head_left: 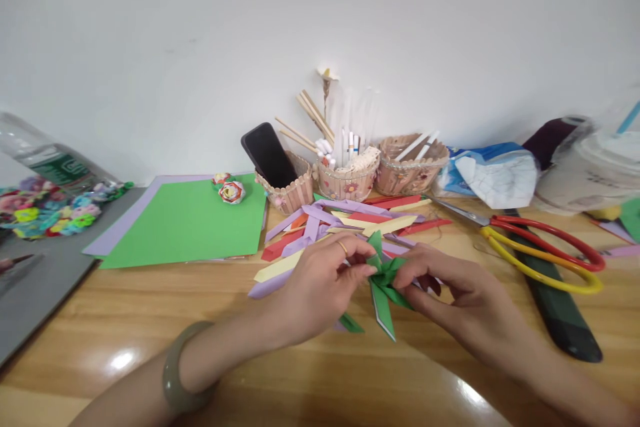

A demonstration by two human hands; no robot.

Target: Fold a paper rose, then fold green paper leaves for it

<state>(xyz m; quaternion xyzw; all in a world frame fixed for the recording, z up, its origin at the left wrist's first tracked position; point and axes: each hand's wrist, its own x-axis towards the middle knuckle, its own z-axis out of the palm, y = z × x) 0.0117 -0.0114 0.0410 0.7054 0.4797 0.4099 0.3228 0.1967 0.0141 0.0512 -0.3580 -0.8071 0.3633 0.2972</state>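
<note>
Between my two hands is a piece of folded green paper strips (pixel 383 303), woven at the middle with several ends sticking out. My left hand (pixel 330 280), with a ring and a bangle on the wrist, pinches its left side between thumb and index finger. On the right side, my right hand (pixel 445 287) grips it with thumb and fingers. Behind my hands lies a loose pile of folded paper strips (pixel 313 221) in purple, red and cream. Another green strip (pixel 353 323) lies on the table below my left hand.
Green paper sheets (pixel 185 227) lie left, with folded paper flowers (pixel 232 193) on top. Small baskets (pixel 350 183) stand along the wall, one holding a phone (pixel 269 155). To the right are scissors (pixel 545 247) over a dark flat tool (pixel 555 313). A grey board (pixel 45 293) lies far left.
</note>
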